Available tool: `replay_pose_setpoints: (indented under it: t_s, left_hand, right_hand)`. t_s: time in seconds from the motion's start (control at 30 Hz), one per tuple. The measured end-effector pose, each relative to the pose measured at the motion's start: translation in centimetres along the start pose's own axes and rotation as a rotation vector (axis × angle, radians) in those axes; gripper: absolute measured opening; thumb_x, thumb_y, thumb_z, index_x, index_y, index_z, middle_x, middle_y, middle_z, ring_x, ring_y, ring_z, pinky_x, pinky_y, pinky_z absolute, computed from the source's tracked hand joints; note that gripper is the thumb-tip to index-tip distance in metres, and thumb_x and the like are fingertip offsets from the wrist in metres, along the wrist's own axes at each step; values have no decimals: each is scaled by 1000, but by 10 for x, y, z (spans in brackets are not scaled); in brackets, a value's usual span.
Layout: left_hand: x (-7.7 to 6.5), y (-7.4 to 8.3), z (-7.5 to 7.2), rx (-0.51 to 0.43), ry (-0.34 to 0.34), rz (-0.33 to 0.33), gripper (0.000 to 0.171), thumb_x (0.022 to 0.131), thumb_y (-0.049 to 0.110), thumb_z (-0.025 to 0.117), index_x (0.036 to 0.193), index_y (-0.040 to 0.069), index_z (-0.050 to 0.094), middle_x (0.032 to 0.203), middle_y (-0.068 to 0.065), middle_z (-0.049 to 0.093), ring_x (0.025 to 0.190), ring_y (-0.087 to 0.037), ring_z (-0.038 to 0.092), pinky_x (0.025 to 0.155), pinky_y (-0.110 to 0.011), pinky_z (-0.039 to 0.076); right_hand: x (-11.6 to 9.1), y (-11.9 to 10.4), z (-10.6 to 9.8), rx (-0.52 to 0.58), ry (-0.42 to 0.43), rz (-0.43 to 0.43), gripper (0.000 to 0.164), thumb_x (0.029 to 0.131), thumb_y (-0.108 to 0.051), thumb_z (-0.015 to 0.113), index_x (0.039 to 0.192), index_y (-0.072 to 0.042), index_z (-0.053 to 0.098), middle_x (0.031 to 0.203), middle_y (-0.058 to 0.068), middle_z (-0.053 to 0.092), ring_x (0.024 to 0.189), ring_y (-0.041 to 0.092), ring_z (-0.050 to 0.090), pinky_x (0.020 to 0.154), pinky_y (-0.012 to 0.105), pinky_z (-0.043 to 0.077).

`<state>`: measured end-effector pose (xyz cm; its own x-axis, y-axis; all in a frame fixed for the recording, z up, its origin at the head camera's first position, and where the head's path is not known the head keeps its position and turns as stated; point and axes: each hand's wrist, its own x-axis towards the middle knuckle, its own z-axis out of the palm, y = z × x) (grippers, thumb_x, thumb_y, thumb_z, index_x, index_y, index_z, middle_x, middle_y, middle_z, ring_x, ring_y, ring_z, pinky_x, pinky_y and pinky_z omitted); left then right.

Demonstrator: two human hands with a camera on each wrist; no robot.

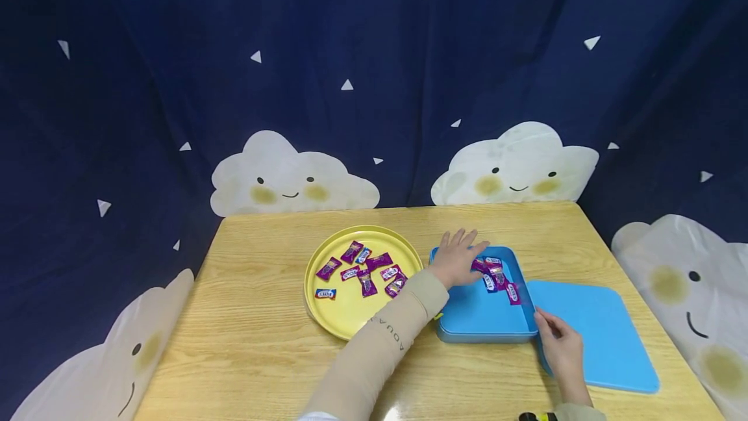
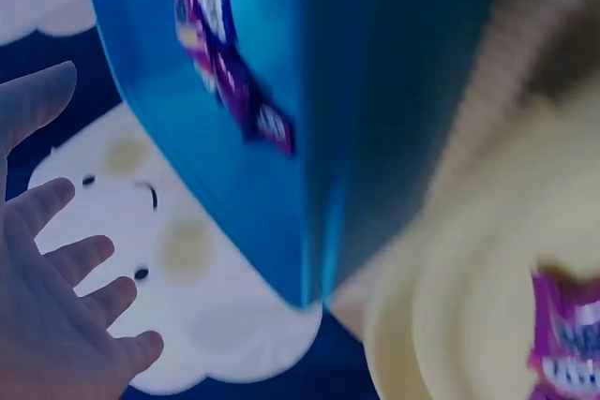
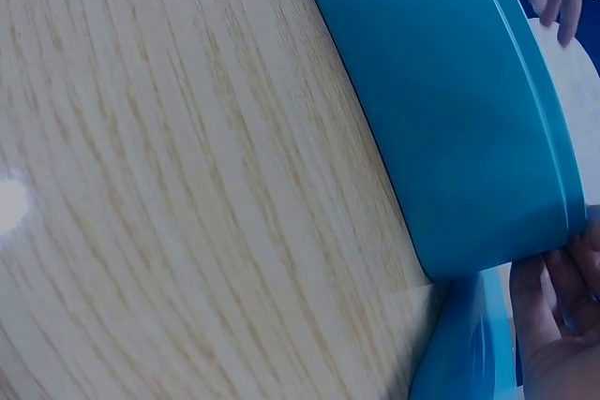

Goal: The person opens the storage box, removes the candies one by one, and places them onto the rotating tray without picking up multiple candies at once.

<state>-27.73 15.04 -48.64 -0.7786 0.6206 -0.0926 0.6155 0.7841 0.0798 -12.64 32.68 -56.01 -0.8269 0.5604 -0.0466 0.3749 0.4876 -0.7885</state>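
Note:
My left hand (image 1: 458,260) is over the back left part of a blue rectangular box (image 1: 479,310), its fingers spread and nothing held. In the left wrist view those spread fingers (image 2: 80,250) show beside the box. Several wrapped candies (image 1: 497,277), purple, pink and blue-and-white, lie in the box toward its back right. My right hand (image 1: 561,343) grips the box at its near right corner. The right wrist view shows fingers (image 3: 534,306) against the outer wall, with the thumb at the rim. To the left, a round yellow tray (image 1: 330,322) holds several more candies (image 1: 368,283).
A flat blue lid (image 1: 613,340) lies on the wooden table (image 1: 245,317), right of the box and partly beneath the right hand. Behind the table hangs a dark blue curtain (image 1: 350,31) with white clouds. The left sleeve (image 1: 380,349) crosses in front of the tray.

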Motion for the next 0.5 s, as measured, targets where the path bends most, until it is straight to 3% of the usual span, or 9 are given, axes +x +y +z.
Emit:
replay_pose_setpoints:
  t_s: [0.27, 0.5]
  left_hand:
    - [9, 32, 10, 2, -64, 82, 49, 89, 38, 57, 136, 31, 43, 141, 9, 37, 131, -12, 32, 105, -30, 32]
    - [10, 43, 15, -23, -173, 117, 42, 91, 25, 56, 132, 30, 49, 135, 13, 45, 124, -8, 42, 97, -26, 40]
  right_hand:
    - [-2, -1, -1, 4, -26, 11, 49, 94, -39, 45, 121, -1, 57, 119, 19, 56, 94, 16, 47, 64, 11, 37]
    - [-3, 0, -2, 12, -38, 2, 48, 94, -39, 44, 122, -3, 57, 119, 18, 56, 93, 11, 45, 62, 10, 38]
